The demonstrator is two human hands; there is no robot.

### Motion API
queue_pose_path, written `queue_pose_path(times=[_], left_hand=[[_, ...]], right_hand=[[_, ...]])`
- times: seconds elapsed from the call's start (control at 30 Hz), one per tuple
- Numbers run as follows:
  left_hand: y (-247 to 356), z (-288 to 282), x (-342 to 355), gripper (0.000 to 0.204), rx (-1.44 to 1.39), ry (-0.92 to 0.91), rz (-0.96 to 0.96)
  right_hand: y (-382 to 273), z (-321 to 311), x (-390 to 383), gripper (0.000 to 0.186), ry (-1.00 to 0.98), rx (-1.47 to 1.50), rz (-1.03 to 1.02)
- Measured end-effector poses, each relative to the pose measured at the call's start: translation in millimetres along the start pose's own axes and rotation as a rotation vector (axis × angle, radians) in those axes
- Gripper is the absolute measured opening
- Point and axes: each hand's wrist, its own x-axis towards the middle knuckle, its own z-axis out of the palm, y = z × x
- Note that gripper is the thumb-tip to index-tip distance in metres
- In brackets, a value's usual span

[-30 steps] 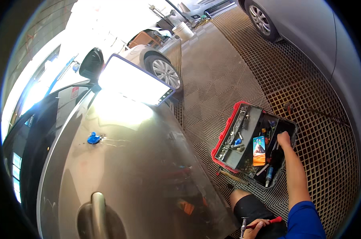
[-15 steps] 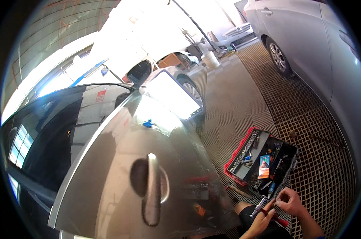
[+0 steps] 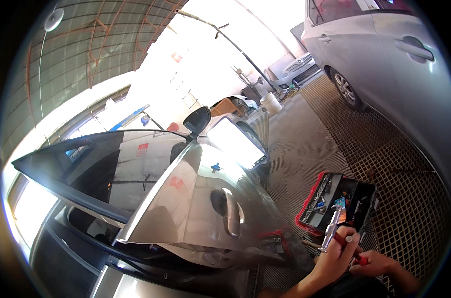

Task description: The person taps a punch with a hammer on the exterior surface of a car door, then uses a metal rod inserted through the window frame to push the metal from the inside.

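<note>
Over the toolbox's near edge, my left hand [image 3: 338,251] is closed around a dent puller [image 3: 331,229] with a silver metal head and red handles. The head points up and away from me. My right hand [image 3: 373,264] is lower and to the right, closed at the red handle end; its fingers are partly hidden. To the left is a brown-grey car door [image 3: 185,198], standing open. A small blue glue tab [image 3: 216,168] sticks to its panel, above the silver door handle [image 3: 231,212].
An open black toolbox [image 3: 301,218] with a red edge stands on the floor, holding small tools and a phone. A bright light panel [image 3: 235,143] is beyond the door. A silver car [image 3: 384,64] stands at the right. A white bucket [image 3: 271,103] is farther back.
The dent puller has risen in my left hand, and now covers part of the toolbox. My right hand has dropped from near its top to the red handle end. The whole view has shifted.
</note>
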Motion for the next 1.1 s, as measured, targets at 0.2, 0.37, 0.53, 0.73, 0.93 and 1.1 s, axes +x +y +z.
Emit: queue_pose_path(times=[0.2, 0.37, 0.53, 0.73, 0.93, 1.1], left_hand=[[113.9, -19.5, -20.4, 0.032, 1.119, 0.062, 0.181], [181.7, -46.4, -78.2, 0.032, 1.341, 0.203, 0.342], [273.3, -91.2, -108.0, 0.025, 1.323, 0.641, 0.952], [293.5, -123.3, -107.1, 0.012, 2.112, 0.786, 0.589], [283.9, -111.8, -107.7, 0.016, 2.169, 0.786, 0.504], [286.3, -103.9, -118.2, 0.027, 2.377, 0.740, 0.328]], right_hand=[[-21.5, 31.3, 11.7, 0.030, 0.257, 0.275, -0.466], [-69.0, 38.0, 15.6, 0.024, 0.181, 0.728, -0.563], [-110.3, 37.9, 25.3, 0.019, 0.264, 0.613, -0.371], [-139.1, 69.0, 66.6, 0.022, 0.371, 0.264, -0.551], [-148.6, 97.2, 99.7, 0.029, 0.187, 0.472, -0.562], [-145.2, 98.4, 114.3, 0.029, 0.291, 0.342, -0.587]])
